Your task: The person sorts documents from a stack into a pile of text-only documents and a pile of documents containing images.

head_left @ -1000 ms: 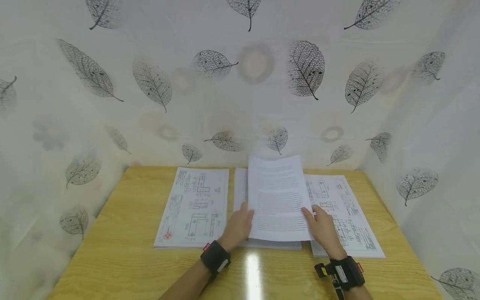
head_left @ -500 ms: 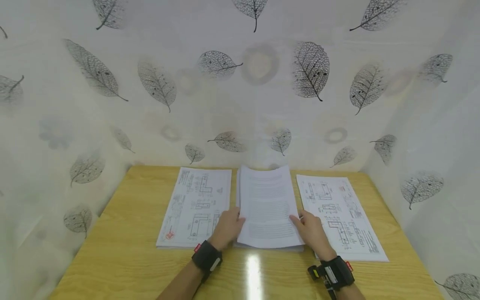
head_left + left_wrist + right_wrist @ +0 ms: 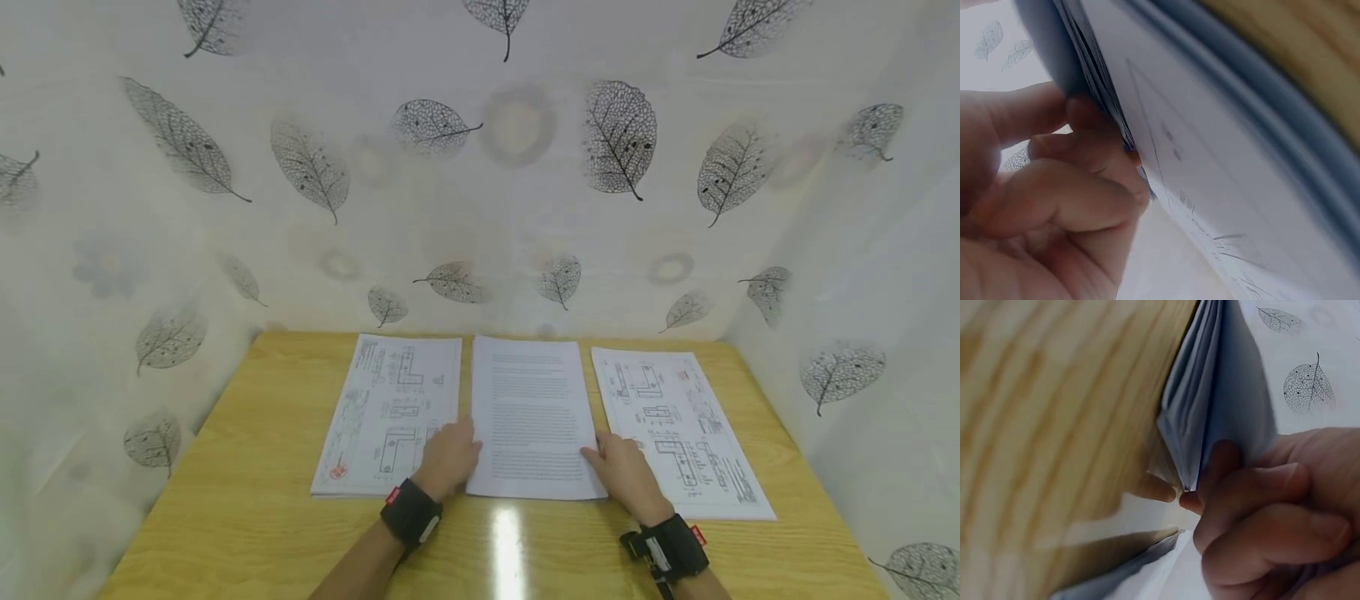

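Note:
A middle paper stack (image 3: 531, 417), its top sheet covered in printed text, lies on the wooden table. My left hand (image 3: 447, 457) holds its lower left edge; in the left wrist view the curled fingers (image 3: 1085, 194) and thumb meet the sheet edges. At the lower right edge, my right hand (image 3: 626, 473) pinches the same stack. Seen from the right wrist, the thumb lies against the top sheet and the other fingers (image 3: 1260, 531) curl by the page edges (image 3: 1191, 406). Fingertips under the paper are mostly hidden.
To the left lies a stack of technical drawings (image 3: 360, 417) with a red stamp, partly under my left hand. Another drawing stack (image 3: 697, 433) lies slanted on the right. The wooden table (image 3: 247, 467) ends at a leaf-patterned curtain (image 3: 480, 208) behind and at both sides.
The text sheets, held up and tilted a second ago, have moved left and down and now lie flat, lined up with the middle stack. Both hands moved slightly left and lower with them.

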Tool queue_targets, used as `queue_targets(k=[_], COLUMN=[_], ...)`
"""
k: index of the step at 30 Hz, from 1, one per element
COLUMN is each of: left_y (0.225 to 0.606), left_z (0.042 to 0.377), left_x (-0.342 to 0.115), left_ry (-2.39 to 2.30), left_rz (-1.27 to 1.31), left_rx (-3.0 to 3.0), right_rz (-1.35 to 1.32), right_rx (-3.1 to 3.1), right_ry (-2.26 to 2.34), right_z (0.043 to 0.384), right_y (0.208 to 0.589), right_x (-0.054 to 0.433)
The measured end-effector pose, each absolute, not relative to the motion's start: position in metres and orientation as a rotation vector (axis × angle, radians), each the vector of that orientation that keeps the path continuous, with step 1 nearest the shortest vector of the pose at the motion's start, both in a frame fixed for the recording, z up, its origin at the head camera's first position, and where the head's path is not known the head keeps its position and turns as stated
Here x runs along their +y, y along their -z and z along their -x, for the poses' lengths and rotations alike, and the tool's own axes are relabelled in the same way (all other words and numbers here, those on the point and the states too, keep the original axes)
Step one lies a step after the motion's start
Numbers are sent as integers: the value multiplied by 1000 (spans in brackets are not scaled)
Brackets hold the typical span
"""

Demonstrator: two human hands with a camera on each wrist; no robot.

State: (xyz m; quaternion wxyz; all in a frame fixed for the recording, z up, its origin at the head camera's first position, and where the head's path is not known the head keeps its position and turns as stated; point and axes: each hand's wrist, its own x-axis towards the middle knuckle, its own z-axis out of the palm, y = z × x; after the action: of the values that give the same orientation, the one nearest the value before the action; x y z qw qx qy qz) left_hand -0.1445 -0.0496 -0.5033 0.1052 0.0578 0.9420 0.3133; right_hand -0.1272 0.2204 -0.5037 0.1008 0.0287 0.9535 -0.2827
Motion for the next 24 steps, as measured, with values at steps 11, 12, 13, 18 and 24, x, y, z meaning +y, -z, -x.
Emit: queue_targets(k=[11,12,13,18,24], left_y=[503,503,502,497,493], left_z=[150,150,150,147,138], left_x=[-53,-52,-50,-35,-10], left_ry=[-859,-853,-839,-757,-672], left_rz=[-170,-172,-180,-262,-426], left_rx=[2803,2820,2844,2944,2992], right_rz=[-63,-60,-63,-79,-138], right_rx=[2885,2888,2889,2888,2971], right_ry=[784,782,784,804,765], right_z=[129,129,129,129,127], right_y=[503,503,503,501,498], right_x=[223,223,224,225,236])
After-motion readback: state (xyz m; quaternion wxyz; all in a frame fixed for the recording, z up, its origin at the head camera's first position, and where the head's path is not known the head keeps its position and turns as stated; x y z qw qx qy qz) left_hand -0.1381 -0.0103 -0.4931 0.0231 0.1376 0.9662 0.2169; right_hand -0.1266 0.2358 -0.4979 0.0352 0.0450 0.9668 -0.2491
